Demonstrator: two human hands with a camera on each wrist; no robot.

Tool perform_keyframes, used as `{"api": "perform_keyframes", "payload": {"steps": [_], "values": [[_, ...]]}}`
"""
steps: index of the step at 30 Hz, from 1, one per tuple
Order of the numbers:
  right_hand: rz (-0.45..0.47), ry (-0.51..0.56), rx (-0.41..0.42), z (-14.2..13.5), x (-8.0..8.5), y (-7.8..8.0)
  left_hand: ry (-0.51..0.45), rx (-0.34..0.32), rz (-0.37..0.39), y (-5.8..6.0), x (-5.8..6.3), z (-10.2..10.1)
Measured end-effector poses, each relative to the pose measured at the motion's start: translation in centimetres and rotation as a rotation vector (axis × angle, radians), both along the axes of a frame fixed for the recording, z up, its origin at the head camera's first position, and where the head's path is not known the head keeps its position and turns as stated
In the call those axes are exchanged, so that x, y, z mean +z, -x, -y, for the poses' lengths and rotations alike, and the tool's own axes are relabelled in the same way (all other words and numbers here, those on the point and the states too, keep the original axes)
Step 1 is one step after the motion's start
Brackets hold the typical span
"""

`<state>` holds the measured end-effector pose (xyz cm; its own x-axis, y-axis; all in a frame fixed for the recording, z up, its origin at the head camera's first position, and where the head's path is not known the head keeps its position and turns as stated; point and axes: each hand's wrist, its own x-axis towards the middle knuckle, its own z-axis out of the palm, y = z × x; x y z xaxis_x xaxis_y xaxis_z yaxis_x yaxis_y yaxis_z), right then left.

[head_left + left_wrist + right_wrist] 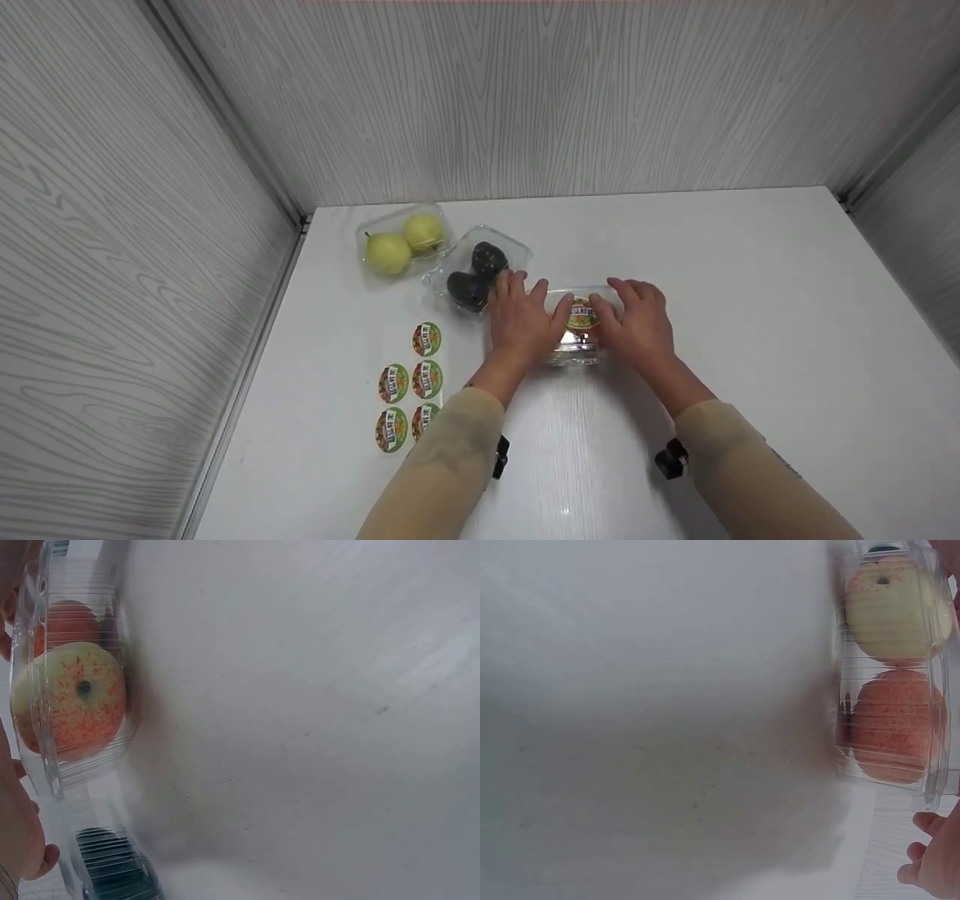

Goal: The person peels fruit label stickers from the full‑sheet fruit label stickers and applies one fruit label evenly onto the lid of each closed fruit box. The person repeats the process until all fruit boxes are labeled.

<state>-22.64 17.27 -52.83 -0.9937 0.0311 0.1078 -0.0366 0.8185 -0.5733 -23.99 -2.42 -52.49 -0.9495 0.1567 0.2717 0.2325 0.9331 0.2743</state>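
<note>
A clear plastic clamshell box (576,357) lies on the table under both hands, with a round fruit sticker (582,316) on its lid. Through its ribbed wall show a pale, red-streaked apple (79,716) and a redder apple (896,739). My left hand (523,319) rests on the lid's left side, thumb by the sticker's left edge, other fingers reaching toward the avocado box. On the opposite side my right hand (637,322) touches the lid, thumb at the sticker's right edge and fingers extended forward. Both palms' undersides are hidden in the head view.
Beyond my left fingertips sits a clear box (517,247) with two dark avocados (469,290). Farther back left stands another clear box (375,223) holding two yellow-green pears (388,253). Several round stickers (392,383) lie at left, near my left sleeve. Panels (525,97) wall the table.
</note>
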Motion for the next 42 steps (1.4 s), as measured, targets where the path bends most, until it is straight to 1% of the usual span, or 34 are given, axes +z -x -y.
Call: {"api": "perform_keyframes", "payload": {"steps": [8,12,18,27,34,42], "values": [[-0.003,-0.014,-0.015,0.1,-0.2,0.2,-0.027,-0.010,-0.008,-0.1,-0.3,0.0],[-0.009,-0.024,-0.024,0.1,-0.2,0.2,-0.041,0.010,0.004,0.0,-0.4,-0.1],[-0.026,-0.021,-0.050,0.4,0.1,0.2,-0.051,0.045,-0.008,0.1,-0.4,-0.5],[-0.036,-0.021,-0.085,0.6,-0.7,0.4,-0.063,0.069,-0.035,0.1,-0.8,-0.6],[-0.053,-0.028,-0.083,0.8,-1.0,0.6,-0.042,0.086,-0.043,0.2,-1.1,-0.7],[-0.079,0.002,-0.076,0.7,-1.1,0.4,-0.072,0.100,-0.015,0.1,-1.1,-0.9]]}}
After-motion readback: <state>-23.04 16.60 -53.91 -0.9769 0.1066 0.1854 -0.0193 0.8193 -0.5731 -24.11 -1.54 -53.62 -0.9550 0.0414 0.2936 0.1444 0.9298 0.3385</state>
